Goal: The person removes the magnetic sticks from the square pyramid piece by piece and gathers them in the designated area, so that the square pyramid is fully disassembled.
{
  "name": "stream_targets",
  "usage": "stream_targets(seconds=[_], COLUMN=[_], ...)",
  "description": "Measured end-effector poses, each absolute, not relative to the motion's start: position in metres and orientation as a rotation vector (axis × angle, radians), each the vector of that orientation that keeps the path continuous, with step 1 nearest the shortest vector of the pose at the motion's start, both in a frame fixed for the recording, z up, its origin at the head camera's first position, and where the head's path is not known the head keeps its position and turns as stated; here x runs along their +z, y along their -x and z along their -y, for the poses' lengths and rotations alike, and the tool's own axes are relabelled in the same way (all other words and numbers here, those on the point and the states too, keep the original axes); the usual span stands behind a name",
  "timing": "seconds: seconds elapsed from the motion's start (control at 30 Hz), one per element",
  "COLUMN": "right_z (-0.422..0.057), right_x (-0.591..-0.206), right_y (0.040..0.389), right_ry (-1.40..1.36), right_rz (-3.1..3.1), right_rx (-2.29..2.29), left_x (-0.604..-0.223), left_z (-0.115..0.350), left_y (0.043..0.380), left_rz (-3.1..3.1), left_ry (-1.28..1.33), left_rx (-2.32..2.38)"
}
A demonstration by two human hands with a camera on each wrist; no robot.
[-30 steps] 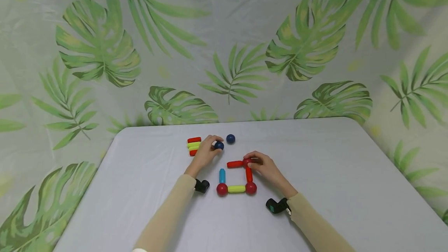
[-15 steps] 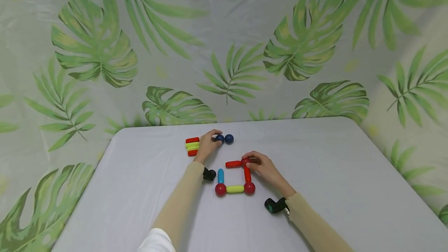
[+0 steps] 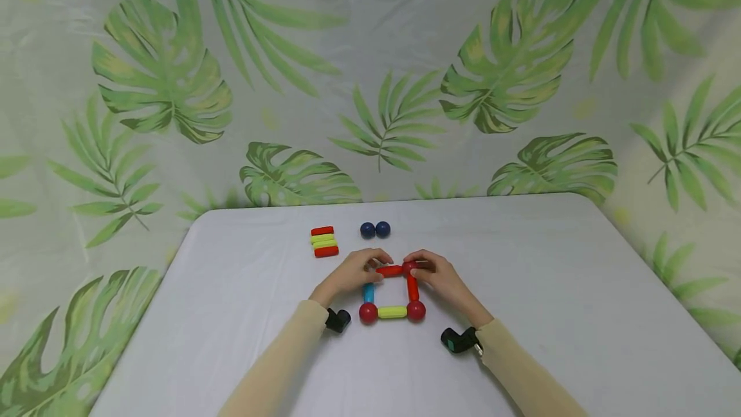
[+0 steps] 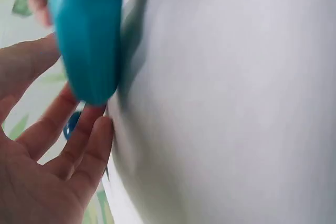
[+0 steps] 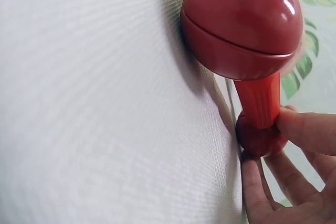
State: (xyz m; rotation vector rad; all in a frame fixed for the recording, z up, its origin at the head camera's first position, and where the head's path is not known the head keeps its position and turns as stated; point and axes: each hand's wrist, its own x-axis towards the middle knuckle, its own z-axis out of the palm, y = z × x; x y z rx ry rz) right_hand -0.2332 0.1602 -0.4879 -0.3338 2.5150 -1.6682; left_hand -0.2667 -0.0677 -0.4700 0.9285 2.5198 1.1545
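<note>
On the table, rods and red balls form a four-sided frame. My right hand (image 3: pixel 440 279) pinches the far-right red ball (image 3: pixel 410 268), from which one red rod (image 3: pixel 391 271) points left and another red rod (image 3: pixel 413 289) runs toward me. A near-right red ball (image 3: pixel 415 311), a yellow-green rod (image 3: pixel 392 312) and a near-left red ball (image 3: pixel 368 313) make up the near side. The blue rod (image 4: pixel 88 45) extends away from that left ball. My left hand (image 3: pixel 350 272) is beside the far-left corner, fingers spread around the rod ends; contact is unclear.
Two dark blue balls (image 3: pixel 375 230) lie side by side toward the back of the white table (image 3: pixel 550 288). Left of them, several red and yellow-green rods (image 3: pixel 324 241) lie in a stack of rows. A leaf-patterned cloth (image 3: pixel 405 108) hangs behind.
My left hand set its dark blue ball beside the other one, let go and came back to the frame's far-left corner. The right hand stays on the red ball.
</note>
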Motion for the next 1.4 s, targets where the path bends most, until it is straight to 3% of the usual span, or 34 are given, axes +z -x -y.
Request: stream_targets(seconds=[0.47, 0.93, 1.3, 1.4], right_z=[-0.157, -0.160, -0.152, -0.155], right_x=[-0.485, -0.487, -0.450, -0.463], right_y=[0.232, 0.231, 0.211, 0.217], right_ry=[0.347, 0.302, 0.341, 0.329], right_rz=[-2.509, -2.545, -2.512, -2.510], right_rx=[-1.674, -1.643, -1.651, -1.662], left_x=[-0.467, -0.463, -0.463, -0.460], left_z=[0.054, 0.133, 0.153, 0.145], left_y=[0.261, 0.268, 0.275, 0.269], left_rz=[-2.812, -3.021, -3.079, -3.007], left_ry=[-0.897, -0.472, -0.411, -0.520], left_rx=[0.831, 1.025, 0.857, 0.930])
